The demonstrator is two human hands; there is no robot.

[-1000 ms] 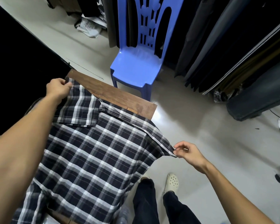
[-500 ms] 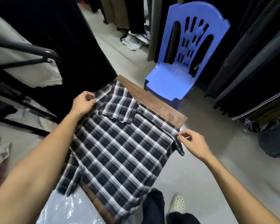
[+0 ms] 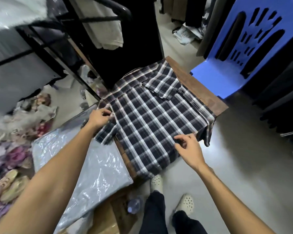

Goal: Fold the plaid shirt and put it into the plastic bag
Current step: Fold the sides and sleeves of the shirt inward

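Plaid cloth fills the middle of the frame: the plaid shirt (image 3: 152, 119), dark with white checks, lies spread flat over a brown wooden board (image 3: 208, 95), its lower hem hanging past the board's near edge and one side drooping off at centre right. At centre left the left hand (image 3: 98, 118) pinches the shirt's side edge just above a short sleeve, thumb and fingers closed on the cloth. Lower right of centre, the right hand (image 3: 189, 147) rests over the shirt's other side with fingers curled — its fingertips touch the fabric, though whether they truly grip it I cannot tell. A clear plastic bag (image 3: 85, 168) holding something pale grey-blue lies just beside the shirt in the lower left, the sleeve overlapping its upper corner. A blue plastic chair (image 3: 215, 78) stands at the upper right behind the board. Along the left edge of the frame sits a heap of shoes (image 3: 8, 168) — blurred.
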